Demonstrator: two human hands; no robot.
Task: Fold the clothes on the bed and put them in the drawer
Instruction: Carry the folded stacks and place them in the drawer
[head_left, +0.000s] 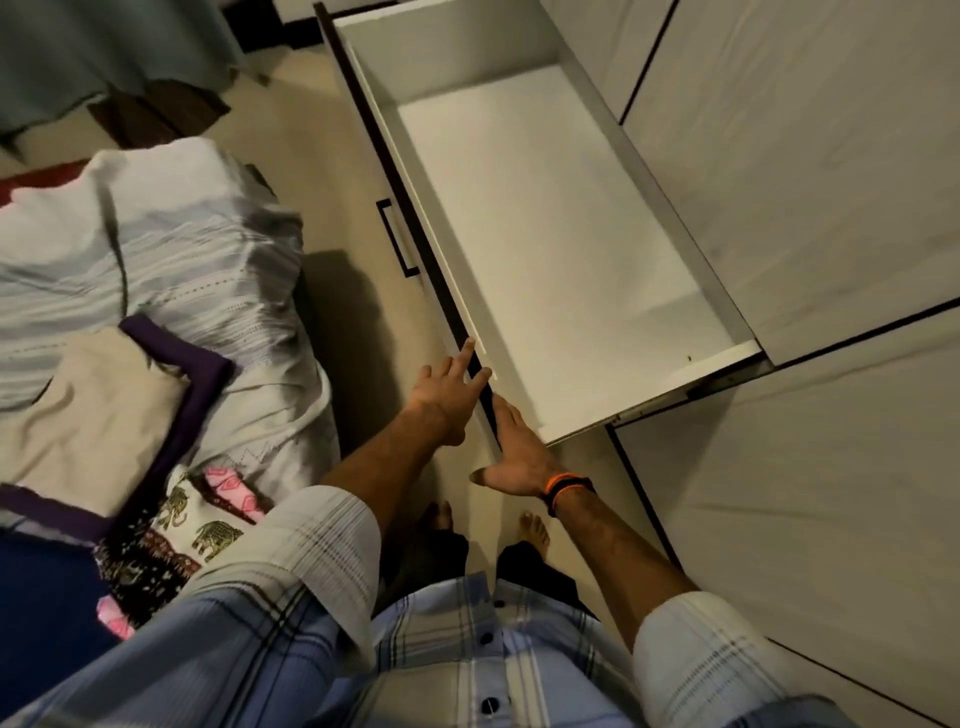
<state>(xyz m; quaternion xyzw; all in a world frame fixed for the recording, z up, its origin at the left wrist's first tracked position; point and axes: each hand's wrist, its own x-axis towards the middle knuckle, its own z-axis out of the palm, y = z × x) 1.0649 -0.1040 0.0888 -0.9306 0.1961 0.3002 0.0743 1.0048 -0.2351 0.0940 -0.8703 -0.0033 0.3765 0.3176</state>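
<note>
White drawer front: both hands meet on the top edge of the drawer's front panel (470, 332), at its near end.
Left hand (448, 392): fingers straight and spread, the fingertips (469, 347) laid on the dark outer lip of the panel; nothing is held.
Right hand (517, 452): flat and relaxed, fingers extended along the inner side of the same edge, thumb hanging free; it grips nothing. An orange and black wristband (563, 486) sits on that wrist.
Drawer (550, 218): pulled well out of the wardrobe (805, 166), its white floor bare, no garment inside. The dark handle (397, 236) on the outer face is untouched, further along the panel from the hands.
Bed (171, 249): left of the drawer, across a strip of floor.
Clothes: still on the bed. A beige cloth with purple border (98, 426) lies flattest; a pale striped fabric (171, 260) is bunched beyond it; an elephant-print cloth (208, 525) and a pink patterned piece (231, 486) sit at the near edge.
Done, by my reading: the drawer stands open and ready.
Left: nothing has gone in yet; whether the beige piece counts as properly folded I cannot tell, and the rest looks unfolded. Folding and carrying across remain.
</note>
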